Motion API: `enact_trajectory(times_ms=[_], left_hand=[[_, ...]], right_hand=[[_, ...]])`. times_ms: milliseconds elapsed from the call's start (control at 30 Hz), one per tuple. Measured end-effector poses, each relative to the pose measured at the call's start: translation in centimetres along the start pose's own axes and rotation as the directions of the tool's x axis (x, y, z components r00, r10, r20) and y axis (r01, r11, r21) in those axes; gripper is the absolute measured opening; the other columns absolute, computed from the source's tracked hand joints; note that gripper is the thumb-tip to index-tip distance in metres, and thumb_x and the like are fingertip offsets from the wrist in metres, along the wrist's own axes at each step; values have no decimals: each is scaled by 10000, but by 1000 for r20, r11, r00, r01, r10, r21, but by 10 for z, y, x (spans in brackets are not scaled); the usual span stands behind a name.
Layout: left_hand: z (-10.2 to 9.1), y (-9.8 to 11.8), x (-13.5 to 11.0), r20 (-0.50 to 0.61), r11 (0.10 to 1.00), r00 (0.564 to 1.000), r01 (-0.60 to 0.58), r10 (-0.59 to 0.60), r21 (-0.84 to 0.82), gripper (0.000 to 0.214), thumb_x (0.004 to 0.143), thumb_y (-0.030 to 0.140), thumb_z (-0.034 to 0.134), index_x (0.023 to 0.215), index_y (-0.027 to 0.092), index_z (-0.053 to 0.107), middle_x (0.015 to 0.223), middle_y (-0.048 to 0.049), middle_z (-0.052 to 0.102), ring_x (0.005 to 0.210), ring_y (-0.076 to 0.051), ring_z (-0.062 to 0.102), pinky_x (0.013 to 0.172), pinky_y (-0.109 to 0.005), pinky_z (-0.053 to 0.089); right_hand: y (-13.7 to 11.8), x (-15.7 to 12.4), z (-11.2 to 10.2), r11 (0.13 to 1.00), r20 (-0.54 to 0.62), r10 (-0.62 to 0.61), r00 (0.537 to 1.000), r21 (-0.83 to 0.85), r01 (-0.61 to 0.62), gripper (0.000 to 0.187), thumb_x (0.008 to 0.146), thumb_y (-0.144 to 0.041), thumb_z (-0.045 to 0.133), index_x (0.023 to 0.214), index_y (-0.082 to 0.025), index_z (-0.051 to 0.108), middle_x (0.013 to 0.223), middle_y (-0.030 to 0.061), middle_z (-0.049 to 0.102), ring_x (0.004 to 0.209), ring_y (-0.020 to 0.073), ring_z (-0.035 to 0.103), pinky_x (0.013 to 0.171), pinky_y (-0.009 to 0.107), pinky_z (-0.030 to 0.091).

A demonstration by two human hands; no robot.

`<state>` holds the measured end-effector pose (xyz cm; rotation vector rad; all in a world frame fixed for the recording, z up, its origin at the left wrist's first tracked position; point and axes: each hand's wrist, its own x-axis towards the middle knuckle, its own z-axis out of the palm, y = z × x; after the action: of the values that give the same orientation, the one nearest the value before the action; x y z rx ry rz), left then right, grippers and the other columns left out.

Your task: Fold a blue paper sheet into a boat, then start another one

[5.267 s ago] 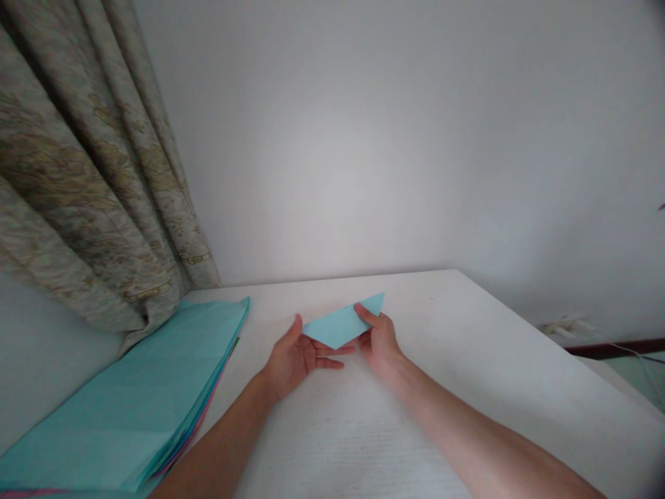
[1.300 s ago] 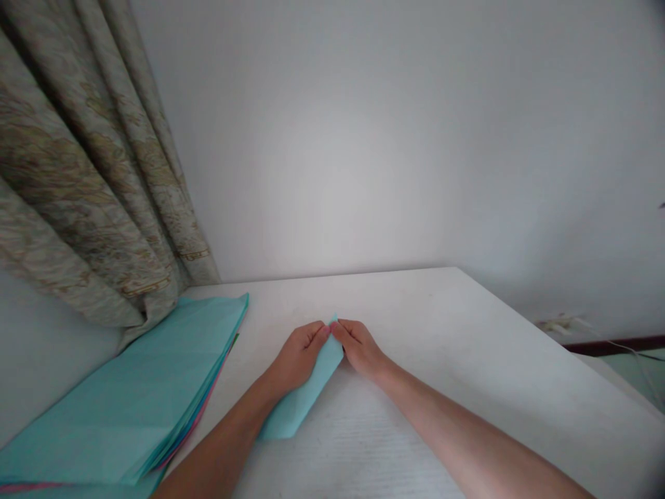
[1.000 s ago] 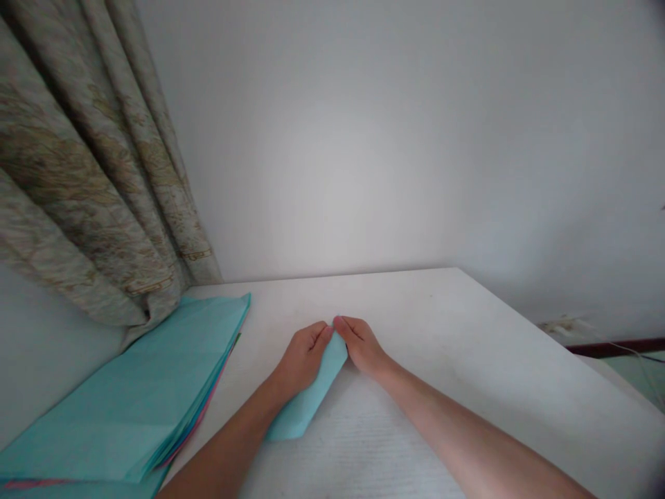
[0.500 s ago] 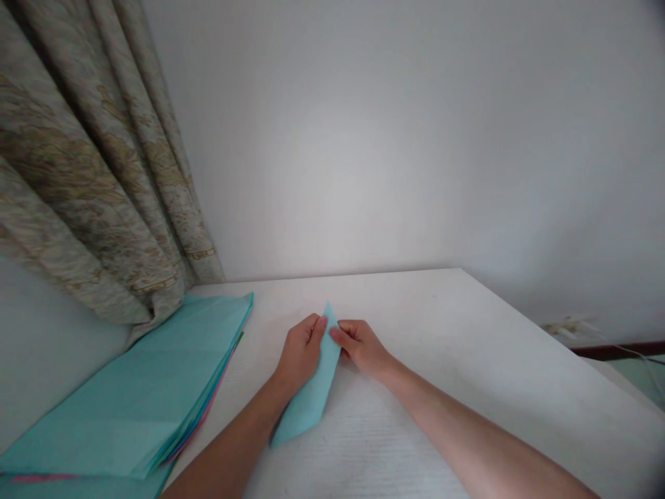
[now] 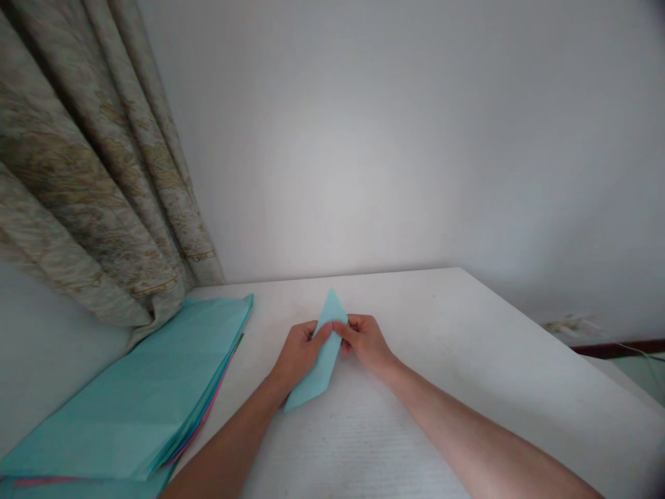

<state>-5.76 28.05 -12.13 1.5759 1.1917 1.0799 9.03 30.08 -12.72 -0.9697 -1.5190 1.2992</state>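
A folded light-blue paper [image 5: 321,360], long and pointed at both ends, is held just above the white table [image 5: 467,360] at the middle. My left hand [image 5: 298,352] grips its left edge with the thumb on top and the fingers curled. My right hand [image 5: 365,341] pinches the right edge near the upper tip. Both thumbs meet on the paper's middle. The upper tip points away from me, the lower tip lies near my left wrist.
A stack of large light-blue sheets [image 5: 135,402] with pink and green edges lies on the table's left side. A patterned curtain [image 5: 88,173] hangs behind it. A white wall stands behind the table; the table's right edge drops off toward the floor.
The paper has turned from a wide triangle held crosswise to a narrow shape pointing away from me. In the last second its far tip has risen above my fingers, and both hands have shifted slightly forward.
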Motion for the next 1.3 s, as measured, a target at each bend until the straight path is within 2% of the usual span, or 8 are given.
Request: enact_trajectory(times_ms=[100, 400, 533, 667, 833, 1000, 1167, 1300], left_hand=[[0, 2, -1, 3, 999, 999, -45, 45, -19, 435, 835, 507, 426, 640, 146, 572, 530, 12, 485, 482, -110, 386, 469, -231, 298], [-1, 0, -2, -349, 996, 933, -64, 82, 64, 417, 832, 490, 457, 557, 183, 391, 516, 56, 312, 494, -94, 312, 451, -212, 250], [-2, -4, 1, -342, 997, 940, -15, -14, -80, 402, 794, 508, 512, 582, 177, 429, 511, 59, 350, 472, -86, 321, 434, -204, 252], [-1, -9, 3, -162, 948, 977, 81, -136, -309, 394, 713, 501, 615, 575, 182, 431, 453, 70, 380, 394, -76, 334, 392, -198, 237], [2, -10, 0, 47, 935, 988, 153, -146, -321, 389, 741, 522, 574, 624, 155, 527, 445, 49, 417, 365, -84, 348, 381, -214, 239], [4, -4, -2, -138, 976, 990, -8, -23, -219, 433, 758, 537, 543, 569, 151, 496, 484, 35, 423, 452, -89, 361, 440, -222, 268], [5, -1, -4, -330, 981, 944, -48, -16, -187, 448, 754, 535, 554, 532, 171, 418, 474, 52, 364, 448, -80, 321, 434, -219, 245], [5, 3, -4, -349, 927, 933, -47, -92, -371, 414, 704, 511, 632, 555, 157, 476, 477, 44, 411, 440, -85, 364, 428, -221, 270]], right_hand=[[0, 0, -1, 1000, 36, -1, 999, 4, 1, 422, 720, -509, 618, 507, -163, 505, 428, -36, 468, 413, 77, 366, 442, 228, 236], [-5, -17, 15, 991, 391, 129, 911, -68, -111, 409, 693, -508, 647, 532, -160, 503, 444, -22, 529, 378, 59, 329, 400, 222, 183], [-8, -16, 14, 995, 270, 104, 957, -31, -100, 435, 680, -519, 643, 488, -182, 446, 404, -33, 483, 368, 67, 332, 403, 227, 190], [-6, -10, 9, 998, 43, 53, 998, -18, -52, 471, 693, -542, 614, 468, -198, 385, 386, -52, 411, 374, 66, 289, 407, 233, 172], [-2, -6, 6, 999, 14, 23, 1000, -31, -22, 478, 682, -570, 612, 493, -197, 381, 413, -71, 343, 398, 62, 253, 413, 232, 151], [-5, -11, 10, 998, 128, 57, 990, -48, -51, 460, 748, -550, 565, 497, -177, 471, 403, -27, 468, 366, 68, 310, 408, 236, 182], [-7, -20, 23, 994, 242, 113, 964, -21, -111, 448, 744, -497, 594, 459, -172, 476, 364, -20, 469, 333, 54, 249, 388, 239, 134], [-7, -23, 25, 987, 330, 137, 934, 36, -157, 441, 710, -517, 618, 475, -170, 480, 383, -24, 482, 337, 51, 269, 388, 232, 150]])
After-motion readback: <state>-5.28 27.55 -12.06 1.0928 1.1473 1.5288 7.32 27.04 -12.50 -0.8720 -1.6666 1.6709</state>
